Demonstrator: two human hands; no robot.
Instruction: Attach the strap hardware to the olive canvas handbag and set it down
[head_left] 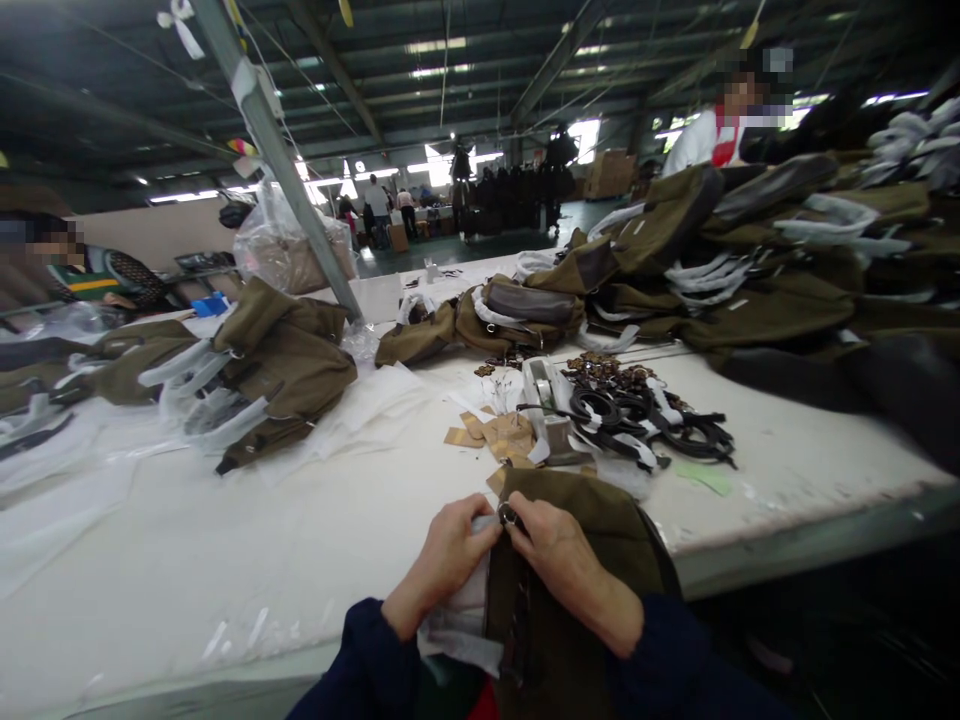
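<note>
An olive-green bag (600, 500) with dark trim leans at the table's near edge, right in front of me. My right hand (559, 555) is closed over its upper edge, thumb and fingers pinching a small metal ring (508, 513). Just left of the ring, my left hand (450, 550) is closed on a strap in whitish wrapping (484, 522); its fingertips nearly meet those of the right. More pale wrapping (465, 640) hangs below the left wrist. A dark strap with metal parts (519, 625) runs down the bag's front. My fingers cover part of the ring.
Beyond the bag lie black coiled straps (622, 420), brown card pieces (506, 437) and metal clasps (600, 368) on the white table (225, 540). Olive bags are heaped at right (780, 300), with another bag (277, 360) at left. Co-workers stand at far left and right.
</note>
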